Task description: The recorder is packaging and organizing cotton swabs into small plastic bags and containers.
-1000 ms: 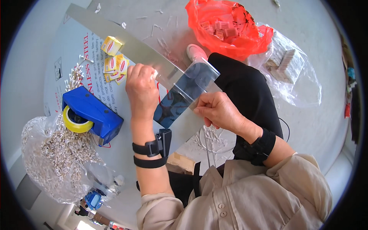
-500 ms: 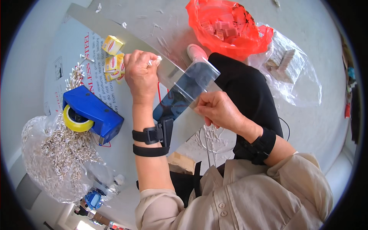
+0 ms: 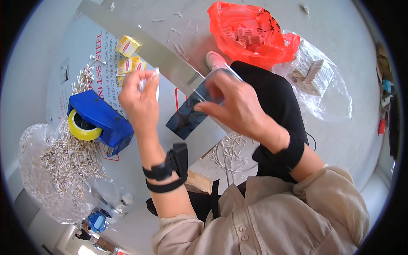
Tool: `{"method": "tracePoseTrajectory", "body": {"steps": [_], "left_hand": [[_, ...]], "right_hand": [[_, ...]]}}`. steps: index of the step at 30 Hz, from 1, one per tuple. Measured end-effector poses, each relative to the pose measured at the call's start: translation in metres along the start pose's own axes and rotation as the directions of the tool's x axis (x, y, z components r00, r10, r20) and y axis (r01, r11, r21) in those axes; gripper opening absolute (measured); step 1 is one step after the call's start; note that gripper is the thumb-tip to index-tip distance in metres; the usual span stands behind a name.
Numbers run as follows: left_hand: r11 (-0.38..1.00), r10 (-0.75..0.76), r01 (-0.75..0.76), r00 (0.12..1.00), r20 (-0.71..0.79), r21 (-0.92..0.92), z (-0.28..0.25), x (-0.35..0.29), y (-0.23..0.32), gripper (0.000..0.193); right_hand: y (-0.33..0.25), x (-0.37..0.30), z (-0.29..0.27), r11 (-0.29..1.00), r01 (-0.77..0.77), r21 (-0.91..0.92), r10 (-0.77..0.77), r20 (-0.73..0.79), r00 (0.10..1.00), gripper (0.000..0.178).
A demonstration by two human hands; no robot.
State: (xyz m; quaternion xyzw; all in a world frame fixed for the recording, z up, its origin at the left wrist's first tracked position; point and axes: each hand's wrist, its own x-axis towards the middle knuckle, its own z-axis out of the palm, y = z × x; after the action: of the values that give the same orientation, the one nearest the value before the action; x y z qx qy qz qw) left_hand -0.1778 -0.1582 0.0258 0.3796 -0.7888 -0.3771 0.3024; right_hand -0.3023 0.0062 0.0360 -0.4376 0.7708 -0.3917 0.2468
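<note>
My left hand (image 3: 140,102), above the table, has its fingers curled round a few cotton swabs (image 3: 154,78); only white tips and bits of them show. My right hand (image 3: 238,106) is over a dark, see-through film sheet (image 3: 182,121), thumb and fingers apart, with the fingertips smeared by motion. The sheet lies across the table edge, partly covered by that hand. Small yellow boxes (image 3: 127,46) stand just beyond my left hand. Left of it sits a blue tape dispenser (image 3: 104,121) with a yellow-rimmed roll (image 3: 83,129).
A clear bag of loose cotton swabs (image 3: 63,170) is at the left, and more swabs (image 3: 83,80) are heaped behind the dispenser. On the floor are a red plastic bag (image 3: 255,53) of small packs and a clear bag (image 3: 335,91) with white packs. Swabs (image 3: 233,148) lie below the table edge.
My left hand has moved left and toward me with the swabs. My right hand has come up and left over the dark sheet, its pinched fingers now spread.
</note>
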Motion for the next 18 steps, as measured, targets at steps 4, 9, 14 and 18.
{"method": "tracePoseTrajectory", "body": {"steps": [4,9,14,18], "left_hand": [[0.942,-0.322,0.316,0.945,-0.047,-0.113,-0.027,-0.055,0.004,0.01],[0.92,-0.387,0.363,0.9,-0.2,-0.149,-0.037,-0.12,-0.034,0.011],[0.945,-0.294,0.236,0.916,-0.273,-0.225,-0.028,-0.129,-0.038,0.012],[0.952,-0.278,0.224,0.917,-0.287,-0.208,-0.028,-0.129,-0.038,0.01]], "right_hand": [[0.029,0.051,0.035,0.847,0.297,-0.44,-0.432,-0.247,0.868,0.076],[0.028,0.082,0.043,0.969,-0.126,-0.21,0.15,0.098,0.984,0.051],[0.052,0.102,0.042,0.911,-0.374,0.174,0.333,0.225,0.916,0.046],[0.047,0.082,0.059,0.945,0.118,-0.304,-0.071,0.161,0.984,0.055]]}}
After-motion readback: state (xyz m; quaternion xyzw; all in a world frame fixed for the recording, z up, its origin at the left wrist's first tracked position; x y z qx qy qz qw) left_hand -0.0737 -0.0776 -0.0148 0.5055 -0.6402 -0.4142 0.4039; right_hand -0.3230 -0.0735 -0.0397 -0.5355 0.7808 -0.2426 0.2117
